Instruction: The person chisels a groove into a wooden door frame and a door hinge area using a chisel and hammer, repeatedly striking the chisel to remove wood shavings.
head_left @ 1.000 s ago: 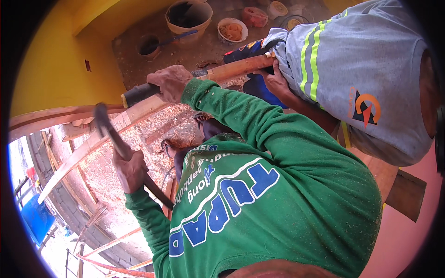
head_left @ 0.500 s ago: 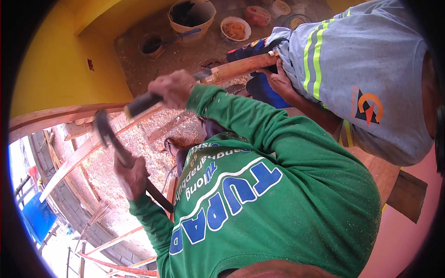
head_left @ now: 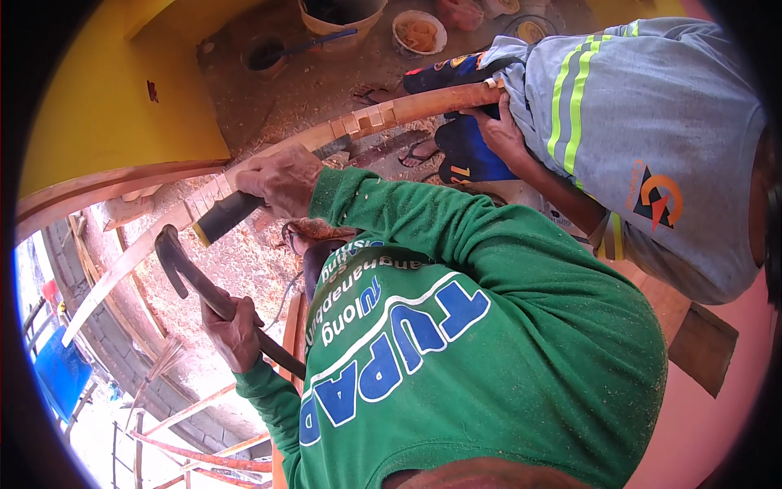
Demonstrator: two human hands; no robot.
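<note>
My left hand point(head_left: 235, 332) is closed round the shaft of a claw hammer point(head_left: 204, 289), whose head stands just left of a chisel's butt end. My right hand point(head_left: 285, 181) grips that chisel point(head_left: 224, 218) by its black handle with a yellow band. Its dark blade shows beyond my knuckles, close to a long curved wooden beam point(head_left: 309, 137); I cannot tell whether the edge touches the wood. Several notches point(head_left: 358, 122) are cut across the beam. A co-worker's hand point(head_left: 503, 134) holds the beam's far right end.
The co-worker in a grey shirt with reflective stripes point(head_left: 652, 138) stands at the right. Buckets point(head_left: 342, 41) and a white bowl point(head_left: 419, 34) sit on the floor behind. Wood shavings point(head_left: 244, 261) litter the ground. A yellow wall point(head_left: 106, 122) rises at the left.
The chisel and my right hand have come nearer and to the left, baring the beam's notches. The hammer head has dropped slightly, apart from the chisel's end.
</note>
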